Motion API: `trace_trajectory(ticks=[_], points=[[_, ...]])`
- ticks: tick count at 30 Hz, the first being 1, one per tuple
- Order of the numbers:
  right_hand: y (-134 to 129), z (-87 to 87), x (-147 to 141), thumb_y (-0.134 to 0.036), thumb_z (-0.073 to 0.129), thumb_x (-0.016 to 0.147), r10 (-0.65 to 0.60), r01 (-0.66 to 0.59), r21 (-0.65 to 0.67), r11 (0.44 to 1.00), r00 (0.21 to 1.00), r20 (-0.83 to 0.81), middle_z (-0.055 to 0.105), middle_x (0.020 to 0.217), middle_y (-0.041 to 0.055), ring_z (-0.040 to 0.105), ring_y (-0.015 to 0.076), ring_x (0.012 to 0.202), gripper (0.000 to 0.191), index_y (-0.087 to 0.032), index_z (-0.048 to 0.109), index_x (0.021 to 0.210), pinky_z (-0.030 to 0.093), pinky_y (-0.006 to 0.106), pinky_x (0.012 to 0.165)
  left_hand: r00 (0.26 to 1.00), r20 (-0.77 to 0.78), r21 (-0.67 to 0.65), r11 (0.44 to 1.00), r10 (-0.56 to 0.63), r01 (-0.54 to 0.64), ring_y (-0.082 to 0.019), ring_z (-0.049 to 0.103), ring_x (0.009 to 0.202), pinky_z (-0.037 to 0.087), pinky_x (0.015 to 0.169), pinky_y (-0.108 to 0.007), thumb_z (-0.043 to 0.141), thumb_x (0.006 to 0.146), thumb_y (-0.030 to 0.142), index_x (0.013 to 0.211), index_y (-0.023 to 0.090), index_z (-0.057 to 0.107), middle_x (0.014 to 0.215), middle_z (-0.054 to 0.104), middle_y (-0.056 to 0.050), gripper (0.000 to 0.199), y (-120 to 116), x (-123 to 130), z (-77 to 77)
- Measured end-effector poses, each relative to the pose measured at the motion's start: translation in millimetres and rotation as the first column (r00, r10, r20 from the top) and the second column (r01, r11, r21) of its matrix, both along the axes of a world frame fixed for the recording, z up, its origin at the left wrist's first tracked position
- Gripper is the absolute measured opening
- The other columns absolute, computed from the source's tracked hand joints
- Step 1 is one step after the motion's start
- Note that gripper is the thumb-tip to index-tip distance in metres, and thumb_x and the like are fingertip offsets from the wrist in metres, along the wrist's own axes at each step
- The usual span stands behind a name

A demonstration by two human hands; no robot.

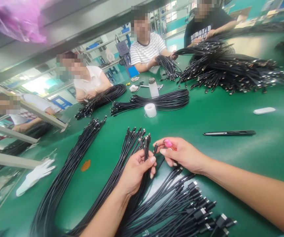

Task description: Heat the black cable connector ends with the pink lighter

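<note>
Near the middle, my left hand [138, 169] is closed round several black cables, their connector ends [146, 143] sticking up above the fingers. Just right of it, my right hand [180, 154] has its fingers bent round a small pink item [168, 143]; its fingertips are beside one black connector [155, 148]. Below both hands, a loose fan of black cables [193, 207] with metal-tipped plugs spreads to the lower right. Behind my left hand, another cable bunch [122, 161] lies on the green table [230, 158], and a long curved bunch [65, 171] lies farther left.
A tape roll [150, 110], a bottle [153, 88] and a looped cable bundle [171, 99] stand or lie ahead. A black pen-like tool [229, 133] is at right, a white glove [35, 177] left. A big cable pile [225, 72] and several people are across the table.
</note>
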State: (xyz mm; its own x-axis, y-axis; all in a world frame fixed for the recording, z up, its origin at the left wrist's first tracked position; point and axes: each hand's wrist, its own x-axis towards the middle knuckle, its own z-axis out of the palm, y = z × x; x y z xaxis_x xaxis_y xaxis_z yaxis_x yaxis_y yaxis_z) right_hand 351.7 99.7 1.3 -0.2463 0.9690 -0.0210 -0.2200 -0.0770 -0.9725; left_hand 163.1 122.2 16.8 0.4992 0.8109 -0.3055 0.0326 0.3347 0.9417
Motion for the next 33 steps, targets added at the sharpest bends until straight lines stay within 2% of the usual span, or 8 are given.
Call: trace_trajectory(ticks=[6,11,15,18,21,26,33], points=[[0.5,-3.8,0.9,-0.032,0.061,0.085,0.008,-0.008,0.016,1.0,1.0,0.015,0.062,0.077,0.0013,0.047,0.0069,0.048,0.032,-0.015,0.064,0.112,0.034,0.02,0.044,1.0,0.007,-0.034,0.999,-0.005,0.005,-0.008,0.054,0.051,0.044,0.047,-0.02,0.077,0.076,0.037,0.086,0.015,0.054,0.068,0.061,0.0,0.033,-0.4,-0.1,0.0],[-0.9,-0.1,0.7,-0.037,0.063,0.084,-0.005,0.004,0.012,1.0,0.999,0.047,0.06,0.076,0.0009,0.043,0.0061,0.047,0.032,-0.015,0.066,0.108,0.031,0.02,0.044,1.0,0.006,-0.052,0.999,-0.017,0.017,-0.008,0.055,0.051,0.046,0.047,-0.02,0.075,0.078,0.036,0.086,0.014,0.054,0.069,0.061,-0.001,0.032,-1.3,-0.4,0.6],[-0.7,2.9,-1.1,-0.042,0.073,0.076,-0.031,0.031,-0.005,1.0,0.998,0.05,0.058,0.075,-0.0007,0.039,0.0066,0.05,0.037,-0.015,0.065,0.1,0.03,0.021,0.046,1.0,-0.001,-0.04,0.999,-0.023,0.023,-0.008,0.055,0.05,0.046,0.047,-0.02,0.076,0.077,0.037,0.084,0.014,0.054,0.069,0.06,0.0,0.032,-1.8,0.1,0.8],[0.5,0.4,-1.9,-0.042,0.079,0.07,-0.057,0.056,0.01,0.998,0.997,0.05,0.059,0.074,-0.0009,0.044,0.0092,0.058,0.04,-0.015,0.064,0.095,0.033,0.022,0.051,0.999,-0.015,-0.038,0.999,-0.032,0.031,-0.007,0.055,0.049,0.046,0.047,-0.019,0.077,0.076,0.037,0.082,0.014,0.054,0.069,0.06,0.0,0.033,-2.2,0.9,0.1],[1.4,-2.7,-1.9,-0.042,0.077,0.072,-0.092,0.088,0.04,0.995,0.991,0.094,0.055,0.069,-0.0025,0.043,0.0098,0.059,0.033,-0.016,0.063,0.087,0.032,0.023,0.053,0.999,-0.033,-0.036,0.998,-0.043,0.042,-0.008,0.056,0.049,0.047,0.047,-0.019,0.078,0.075,0.036,0.082,0.014,0.054,0.068,0.06,0.001,0.033,-2.3,1.2,-1.1],[2.4,-2.9,-0.2,-0.047,0.07,0.079,-0.109,0.109,0.011,0.994,0.99,0.089,0.041,0.058,-0.0067,0.03,0.0078,0.05,0.033,-0.017,0.06,0.081,0.023,0.023,0.047,0.998,-0.035,-0.013,0.999,-0.047,0.047,-0.008,0.055,0.049,0.047,0.046,-0.019,0.075,0.078,0.036,0.083,0.015,0.053,0.069,0.059,0.001,0.031,-2.6,0.8,-2.7],[9.4,-5.7,5.3,-0.051,0.068,0.081,-0.274,0.274,-0.015,0.961,0.962,0.006,0.034,0.055,-0.0075,0.026,0.0072,0.048,0.039,-0.018,0.051,0.07,0.019,0.023,0.044,0.998,-0.044,0.013,0.999,-0.052,0.052,-0.007,0.055,0.05,0.046,0.047,-0.019,0.074,0.079,0.034,0.083,0.015,0.053,0.067,0.058,0.002,0.029,-1.8,0.3,-4.4]])
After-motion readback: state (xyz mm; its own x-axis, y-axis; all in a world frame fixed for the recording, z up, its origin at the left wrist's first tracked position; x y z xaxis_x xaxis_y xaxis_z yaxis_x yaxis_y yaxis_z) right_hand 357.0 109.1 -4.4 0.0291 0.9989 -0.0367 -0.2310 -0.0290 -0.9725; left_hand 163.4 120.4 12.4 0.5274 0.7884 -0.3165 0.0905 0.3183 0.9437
